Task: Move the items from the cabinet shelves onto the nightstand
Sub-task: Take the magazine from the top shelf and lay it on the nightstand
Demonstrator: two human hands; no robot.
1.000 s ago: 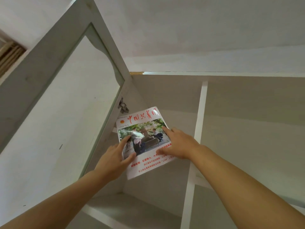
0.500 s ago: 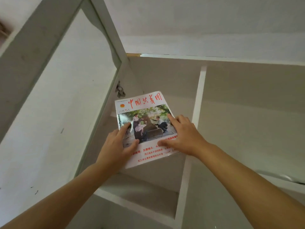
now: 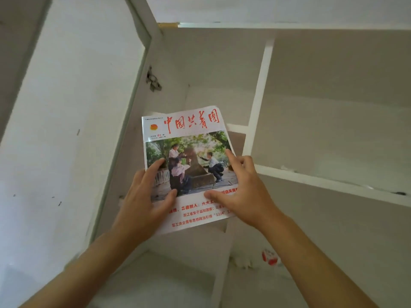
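A magazine (image 3: pixel 189 138) with a white cover, red Chinese title and a photo of people outdoors is held up in front of the open white cabinet (image 3: pixel 333 107). My left hand (image 3: pixel 144 201) grips its lower left edge, thumb on the cover. At the lower right edge my right hand (image 3: pixel 242 192) holds the magazine, with thumb and forefinger on the cover. The fingers behind the magazine are hidden. The nightstand is not in view.
The cabinet door (image 3: pixel 66 130) stands open at the left, hinge (image 3: pixel 152 78) visible. A vertical divider (image 3: pixel 258 96) and shelf (image 3: pixel 333 183) split the cabinet. A small red and white object (image 3: pixel 269 257) lies on a lower shelf at the right.
Both hands have drawn the magazine out of the cabinet and toward me; it looks larger now. The view has tilted down, showing lower shelves and the red and white object.
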